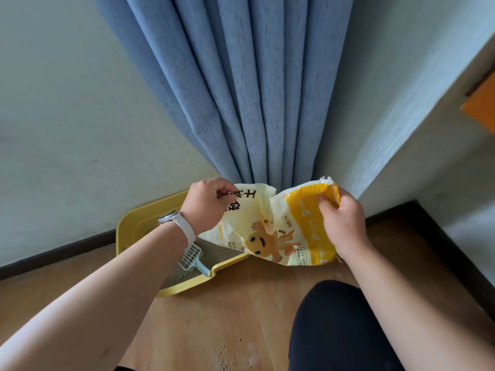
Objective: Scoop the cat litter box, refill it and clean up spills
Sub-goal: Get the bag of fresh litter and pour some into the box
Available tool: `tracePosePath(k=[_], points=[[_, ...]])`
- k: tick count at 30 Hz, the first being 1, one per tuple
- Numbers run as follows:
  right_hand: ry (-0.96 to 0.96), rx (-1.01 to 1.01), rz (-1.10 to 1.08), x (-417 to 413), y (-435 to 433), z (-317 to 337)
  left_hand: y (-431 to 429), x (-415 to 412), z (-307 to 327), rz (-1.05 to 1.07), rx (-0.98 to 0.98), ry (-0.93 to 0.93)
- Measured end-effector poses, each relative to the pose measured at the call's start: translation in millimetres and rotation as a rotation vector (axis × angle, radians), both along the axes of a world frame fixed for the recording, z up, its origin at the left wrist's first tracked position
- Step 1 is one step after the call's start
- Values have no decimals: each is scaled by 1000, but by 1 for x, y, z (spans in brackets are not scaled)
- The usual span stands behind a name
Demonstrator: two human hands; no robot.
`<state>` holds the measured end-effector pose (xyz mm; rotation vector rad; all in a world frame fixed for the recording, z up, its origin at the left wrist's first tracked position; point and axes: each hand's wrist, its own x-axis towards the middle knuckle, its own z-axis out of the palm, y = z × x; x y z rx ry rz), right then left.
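A yellow and cream cat litter bag (270, 231) with a cartoon figure hangs crumpled over the right end of the yellow litter box (139, 223). My left hand (207, 203) pinches the bag's upper left edge. My right hand (341, 223) grips the bag's yellow right edge near its torn top. Grey-brown litter (184, 274) fills the box, and a pale blue slotted scoop (192, 259) lies in it with its handle on the front rim. The box's right part is hidden by the bag.
Spilled litter grains (227, 354) lie on the wooden floor in front of me. My dark-clad knee (337, 325) is at the lower right. A blue curtain (241, 89) hangs behind the box in the wall corner. Dark skirting runs along both walls.
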<state>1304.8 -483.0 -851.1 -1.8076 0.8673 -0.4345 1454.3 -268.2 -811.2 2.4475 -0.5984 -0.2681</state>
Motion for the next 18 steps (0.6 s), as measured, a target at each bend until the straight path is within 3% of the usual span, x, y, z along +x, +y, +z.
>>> tracePosePath(k=[7, 11, 13, 16, 18], points=[[83, 216, -117, -32, -37, -13, 2, -4, 8, -87, -34, -155], [-49, 273, 62, -39, -42, 6, 6, -4, 12, -133, -33, -202], [33, 63, 270, -32, -36, 33, 5, -6, 15, -155, -37, -220], [372, -438, 599, -3, -14, 72, 2, -8, 17, -197, -56, -254], [457, -507, 719, 22, 9, 87, -1, -11, 18, -226, -84, -281]])
